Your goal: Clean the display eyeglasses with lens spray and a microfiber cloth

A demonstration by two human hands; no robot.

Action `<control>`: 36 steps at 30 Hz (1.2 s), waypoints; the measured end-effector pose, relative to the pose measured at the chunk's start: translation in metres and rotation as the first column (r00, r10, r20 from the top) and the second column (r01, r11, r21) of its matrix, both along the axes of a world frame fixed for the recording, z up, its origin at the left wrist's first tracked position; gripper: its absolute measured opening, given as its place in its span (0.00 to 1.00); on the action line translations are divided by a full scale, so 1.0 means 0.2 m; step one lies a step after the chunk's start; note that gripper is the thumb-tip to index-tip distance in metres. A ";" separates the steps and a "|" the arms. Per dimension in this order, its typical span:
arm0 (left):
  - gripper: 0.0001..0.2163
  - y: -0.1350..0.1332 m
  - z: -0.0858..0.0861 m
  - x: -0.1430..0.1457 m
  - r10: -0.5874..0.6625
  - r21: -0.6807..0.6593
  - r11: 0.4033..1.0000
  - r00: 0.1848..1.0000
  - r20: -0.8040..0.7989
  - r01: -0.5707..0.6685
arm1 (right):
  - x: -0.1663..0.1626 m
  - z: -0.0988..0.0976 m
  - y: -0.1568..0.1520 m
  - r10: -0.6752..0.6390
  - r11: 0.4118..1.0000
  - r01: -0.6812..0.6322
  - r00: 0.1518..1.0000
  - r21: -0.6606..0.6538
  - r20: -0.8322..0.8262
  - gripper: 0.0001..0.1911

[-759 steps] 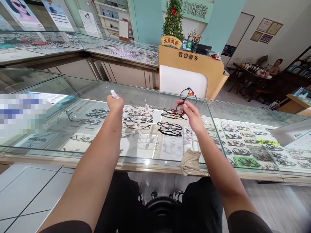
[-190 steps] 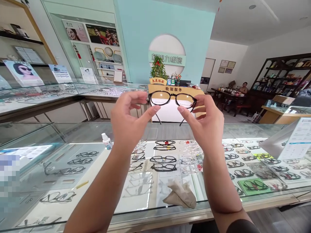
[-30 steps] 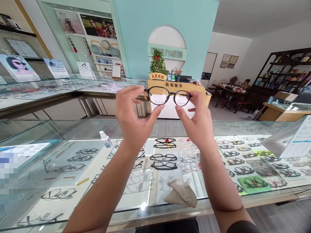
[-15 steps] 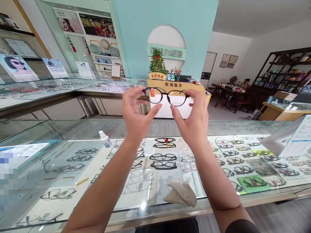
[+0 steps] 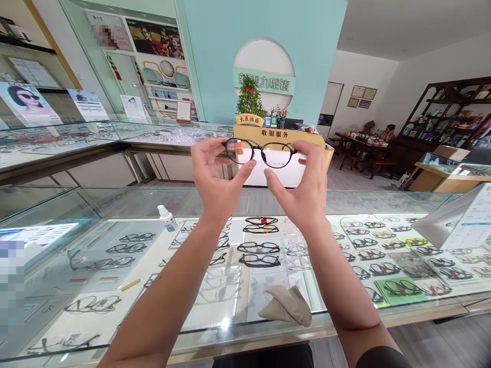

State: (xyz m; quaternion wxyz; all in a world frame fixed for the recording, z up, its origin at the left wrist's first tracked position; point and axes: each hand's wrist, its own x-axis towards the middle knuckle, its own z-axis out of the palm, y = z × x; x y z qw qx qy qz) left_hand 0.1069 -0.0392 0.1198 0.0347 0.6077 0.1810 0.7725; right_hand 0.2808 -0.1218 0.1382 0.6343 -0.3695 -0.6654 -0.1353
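A pair of eyeglasses with a thin black frame and round clear lenses is held up in front of me, above the glass display case. My left hand is closed on its left end, the thumb close below the left lens. At the other end, my right hand grips the frame by the right hinge, its thumb pointing up beneath the right lens. The temples are mostly hidden behind my fingers. Below my hands, a crumpled beige cloth lies on the glass top near the front edge.
A small white spray bottle stands on the case at left. Many glasses lie in rows inside it. A folded white sign stands at right. Beyond are a cashier counter and a person at a dark table.
The eyeglasses have shifted slightly left and are a little more level. My right thumb has moved slightly left; both hands keep their hold.
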 end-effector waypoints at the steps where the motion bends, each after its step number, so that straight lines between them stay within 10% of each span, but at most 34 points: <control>1: 0.34 0.00 0.00 0.00 0.018 0.018 1.000 1.000 0.005 -0.018 | 0.01 0.00 0.00 0.039 0.999 -0.039 0.998 0.007 -0.041 0.26; 15: 0.32 -0.07 0.03 -0.03 0.244 0.115 0.964 0.970 -0.013 -0.241 | 0.08 0.03 0.04 0.233 0.957 -0.277 0.915 -0.091 -0.330 0.16; 36: 0.32 -0.07 0.01 0.02 0.021 0.028 0.999 0.997 -0.071 -0.019 | 0.05 0.03 -0.03 0.285 0.941 -0.319 0.927 -0.113 -0.245 0.23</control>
